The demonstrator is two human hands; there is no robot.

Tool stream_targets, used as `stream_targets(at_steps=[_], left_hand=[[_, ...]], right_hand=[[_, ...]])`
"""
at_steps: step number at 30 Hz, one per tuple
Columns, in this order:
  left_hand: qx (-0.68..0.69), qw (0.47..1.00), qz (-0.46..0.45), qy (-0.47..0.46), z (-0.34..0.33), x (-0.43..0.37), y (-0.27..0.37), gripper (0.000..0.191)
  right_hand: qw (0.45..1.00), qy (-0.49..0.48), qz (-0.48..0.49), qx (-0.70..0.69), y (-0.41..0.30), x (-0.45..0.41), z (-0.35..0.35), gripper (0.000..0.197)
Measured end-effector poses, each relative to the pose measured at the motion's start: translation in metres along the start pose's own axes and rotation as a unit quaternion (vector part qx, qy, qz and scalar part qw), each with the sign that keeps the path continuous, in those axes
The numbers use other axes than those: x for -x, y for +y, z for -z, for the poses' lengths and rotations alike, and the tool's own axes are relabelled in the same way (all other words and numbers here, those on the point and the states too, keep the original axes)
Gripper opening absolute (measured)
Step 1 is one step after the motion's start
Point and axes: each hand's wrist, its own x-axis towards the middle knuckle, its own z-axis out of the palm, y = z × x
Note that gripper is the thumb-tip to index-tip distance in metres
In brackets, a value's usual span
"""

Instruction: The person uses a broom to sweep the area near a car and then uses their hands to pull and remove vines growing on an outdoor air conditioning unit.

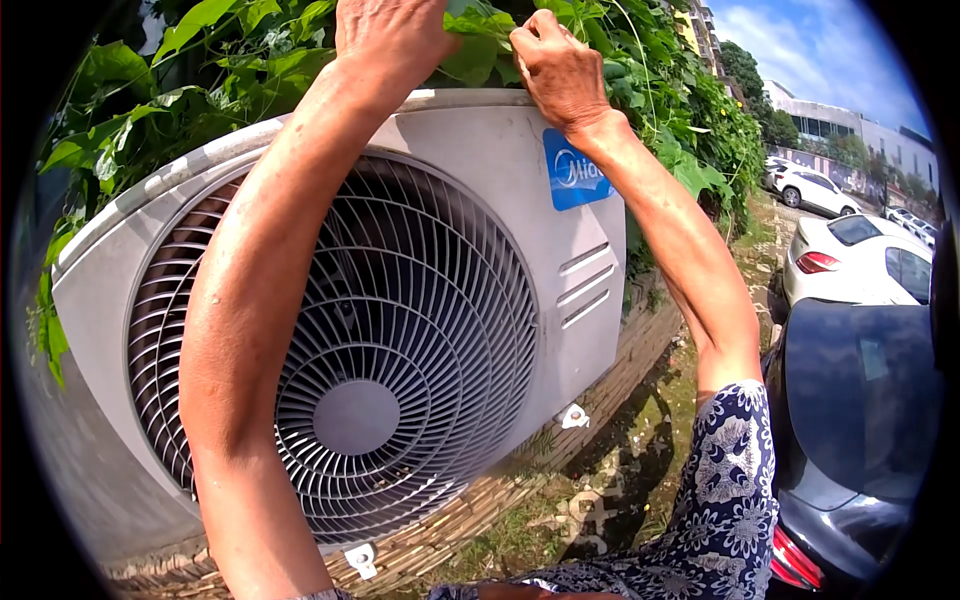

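Note:
Both my arms reach up across a white Midea air-conditioner outdoor unit (585, 262) with a round fan grille (420, 300). At the top edge of the view, my left hand (394, 30) is among leafy green vines (277, 67); its fingers are cut off or hidden, so its grip is unclear. To its right, above the unit's top edge, my right hand (562, 71) has curled fingers against the leaves. Whether a stem or leaf is pinched in them cannot be made out.
A dark car (847, 405) stands close on the right, with a white car (855, 255) beyond it. Below the unit runs a stone-like ledge (480, 502) beside mossy paving (600, 495). A grey wall (97, 457) is at the lower left.

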Motion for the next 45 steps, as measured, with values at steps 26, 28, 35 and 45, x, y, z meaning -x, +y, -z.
stream_targets(at_steps=[26, 28, 35, 45], left_hand=[[0.066, 0.993, 0.026, -0.096, 0.051, -0.004, -0.006, 0.071], [0.074, 0.993, 0.046, -0.083, 0.056, -0.002, -0.012, 0.056], [0.084, 0.992, -0.039, 0.091, 0.047, -0.017, -0.038, 0.040], [0.139, 0.971, -0.115, 0.156, 0.071, -0.009, -0.058, 0.038]], right_hand=[[0.764, -0.238, -0.279, -0.531, -0.069, -0.022, 0.053, 0.033], [0.790, -0.236, -0.265, -0.500, -0.076, -0.026, 0.056, 0.031], [0.907, -0.259, -0.140, -0.300, -0.076, -0.034, 0.081, 0.034], [0.917, -0.169, -0.074, -0.355, -0.077, -0.019, 0.089, 0.029]])
